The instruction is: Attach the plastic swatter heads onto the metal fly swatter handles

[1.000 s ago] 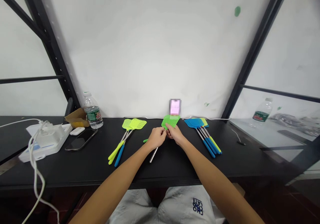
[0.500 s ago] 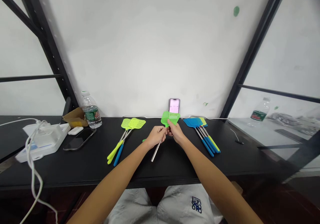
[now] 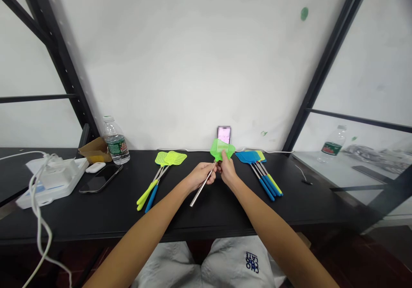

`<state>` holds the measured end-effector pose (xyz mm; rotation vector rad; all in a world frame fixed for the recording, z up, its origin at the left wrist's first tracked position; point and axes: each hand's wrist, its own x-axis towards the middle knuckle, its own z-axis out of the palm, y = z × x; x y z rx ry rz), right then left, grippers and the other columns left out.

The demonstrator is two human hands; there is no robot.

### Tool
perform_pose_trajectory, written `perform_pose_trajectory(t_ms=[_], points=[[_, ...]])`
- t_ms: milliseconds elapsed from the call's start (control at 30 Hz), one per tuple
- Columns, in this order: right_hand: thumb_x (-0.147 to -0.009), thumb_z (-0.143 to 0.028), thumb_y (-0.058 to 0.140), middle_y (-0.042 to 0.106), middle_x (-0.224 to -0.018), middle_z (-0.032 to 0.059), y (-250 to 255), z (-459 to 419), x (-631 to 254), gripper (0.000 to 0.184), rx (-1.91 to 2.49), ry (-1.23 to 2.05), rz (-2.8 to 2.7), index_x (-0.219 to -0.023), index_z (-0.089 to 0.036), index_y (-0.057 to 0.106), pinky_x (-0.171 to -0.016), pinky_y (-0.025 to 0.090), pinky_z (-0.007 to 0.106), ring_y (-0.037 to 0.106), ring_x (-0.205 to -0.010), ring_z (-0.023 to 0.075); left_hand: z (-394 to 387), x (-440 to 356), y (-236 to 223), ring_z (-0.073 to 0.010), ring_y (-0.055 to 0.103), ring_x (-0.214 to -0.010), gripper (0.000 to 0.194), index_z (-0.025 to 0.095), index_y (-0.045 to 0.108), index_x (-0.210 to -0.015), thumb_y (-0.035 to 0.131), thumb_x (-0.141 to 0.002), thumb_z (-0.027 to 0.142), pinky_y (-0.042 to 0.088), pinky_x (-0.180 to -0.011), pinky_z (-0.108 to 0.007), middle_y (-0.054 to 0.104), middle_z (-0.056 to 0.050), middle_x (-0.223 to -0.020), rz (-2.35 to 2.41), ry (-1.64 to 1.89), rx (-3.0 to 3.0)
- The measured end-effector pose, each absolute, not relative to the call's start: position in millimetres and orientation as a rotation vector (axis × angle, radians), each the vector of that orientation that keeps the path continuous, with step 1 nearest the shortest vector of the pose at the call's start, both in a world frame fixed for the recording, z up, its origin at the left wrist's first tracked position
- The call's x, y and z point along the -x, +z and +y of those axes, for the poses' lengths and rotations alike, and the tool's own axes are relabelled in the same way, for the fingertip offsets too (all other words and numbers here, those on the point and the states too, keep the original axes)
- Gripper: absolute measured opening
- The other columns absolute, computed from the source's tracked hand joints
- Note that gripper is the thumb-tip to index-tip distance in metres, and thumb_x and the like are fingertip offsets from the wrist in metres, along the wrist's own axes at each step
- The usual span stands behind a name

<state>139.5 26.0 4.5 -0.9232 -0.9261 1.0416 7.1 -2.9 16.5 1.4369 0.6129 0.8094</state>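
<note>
At the middle of the black table, my right hand [image 3: 228, 168] is closed on a green fly swatter head [image 3: 222, 149], thumb on its near face. My left hand [image 3: 202, 175] grips a thin silver metal rod [image 3: 199, 194] close to where it meets the head. Its lower end sticks out bare, pointing down to the left, with no handle on it. The joint between rod and head is partly covered by my fingers. Left of my hands lie fly swatters with yellow-green heads [image 3: 175, 158]; to the right are several more with blue heads [image 3: 247, 156].
A phone [image 3: 224, 132] stands against the wall behind the green head. At the left are a water bottle [image 3: 116, 144], a cardboard box [image 3: 95, 150], a dark phone [image 3: 101, 179], a white case [image 3: 95, 167] and a power strip [image 3: 53, 180] with cables. A short black-tipped cable [image 3: 306, 182] lies right.
The green head has tilted up and moved slightly right, now covering part of the standing phone. The rod's free end has swung a little left. A small green piece beside my left wrist is no longer visible.
</note>
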Motion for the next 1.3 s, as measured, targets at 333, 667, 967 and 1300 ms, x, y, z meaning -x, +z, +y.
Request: perform_pose_trajectory(t_ms=[333,667,967,1300], points=[[-0.075,-0.029,0.066,0.05,-0.047,-0.0022,9,35,-197,0.021,1.265,0.942,-0.937,-0.066,-0.017,0.051,-0.031,0.02,0.018,0.038,-0.034,0.0068,-3,-8,10,-0.0054,0.037,-0.034,0.039,0.018,0.046,-0.072,0.05,-0.086,0.054,0.023,-0.038,-0.019,0.049,0.005,-0.044,0.834,0.917,-1.512],[-0.07,-0.031,0.072,0.048,-0.039,-0.0042,-11,39,-186,0.021,1.381,0.926,-1.43,-0.063,-0.017,0.057,-0.032,0.024,0.019,0.042,-0.032,0.0086,-3,-3,5,-0.0117,0.048,-0.051,0.027,0.019,0.046,-0.063,0.05,-0.086,0.035,0.03,-0.053,-0.024,0.053,0.002,-0.054,1.19,0.969,-2.209],[-0.055,-0.018,0.079,0.063,-0.071,-0.0012,-10,40,-187,0.029,1.51,0.495,-1.447,-0.077,-0.019,0.06,-0.056,0.037,0.02,0.056,-0.067,0.0136,-6,0,6,-0.018,0.053,-0.063,0.018,0.02,0.054,-0.066,0.052,-0.082,0.028,0.024,-0.056,-0.027,0.058,-0.004,-0.064,1.348,0.743,-2.483],[-0.072,-0.02,0.067,0.062,-0.062,0.0006,-6,39,-184,0.015,1.33,0.843,-1.289,-0.085,-0.016,0.06,-0.038,0.035,0.021,0.054,-0.044,0.0123,-6,0,6,-0.0163,0.057,-0.064,0.02,0.02,0.062,-0.074,0.049,-0.086,0.031,0.031,-0.06,-0.025,0.064,-0.003,-0.069,1.343,0.771,-2.494]])
